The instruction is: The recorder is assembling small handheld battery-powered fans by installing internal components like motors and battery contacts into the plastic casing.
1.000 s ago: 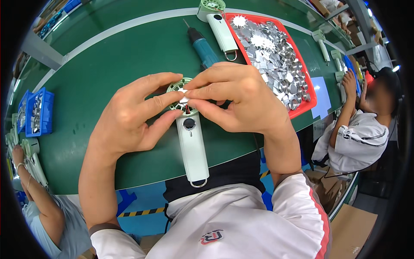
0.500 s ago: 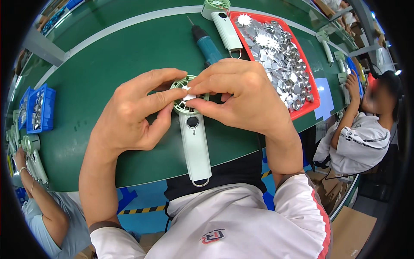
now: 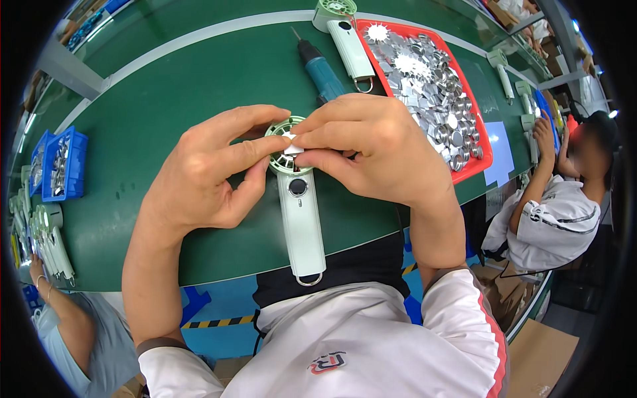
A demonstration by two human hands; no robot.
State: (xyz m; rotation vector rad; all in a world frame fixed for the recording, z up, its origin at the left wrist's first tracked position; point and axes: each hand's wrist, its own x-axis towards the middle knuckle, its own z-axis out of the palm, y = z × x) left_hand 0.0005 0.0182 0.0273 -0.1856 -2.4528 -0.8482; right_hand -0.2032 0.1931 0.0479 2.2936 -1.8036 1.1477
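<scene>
A pale green handheld fan [image 3: 302, 232] lies on the green table before me, its round head away from me and its metal loop over the near edge. My left hand [image 3: 199, 176] grips the left rim of the head, with its index finger reaching over the middle. From the right, my right hand [image 3: 381, 149] pinches a small flat whitish piece [image 3: 292, 150] against the centre of the head. The left index fingertip touches that piece too. My fingers partly cover the head and the piece's edges.
Beyond my hands lie a teal electric screwdriver [image 3: 323, 73] and another handheld fan [image 3: 352, 50]. A red tray [image 3: 486, 149] of silvery metal parts stands at the right. Blue bins [image 3: 78, 166] are far left. Co-workers sit on both sides, one person [image 3: 557, 219] at right.
My right fingers have shifted slightly at the fan's centre, with the whitish piece still under them. At the left, the co-worker's arm has moved lower.
</scene>
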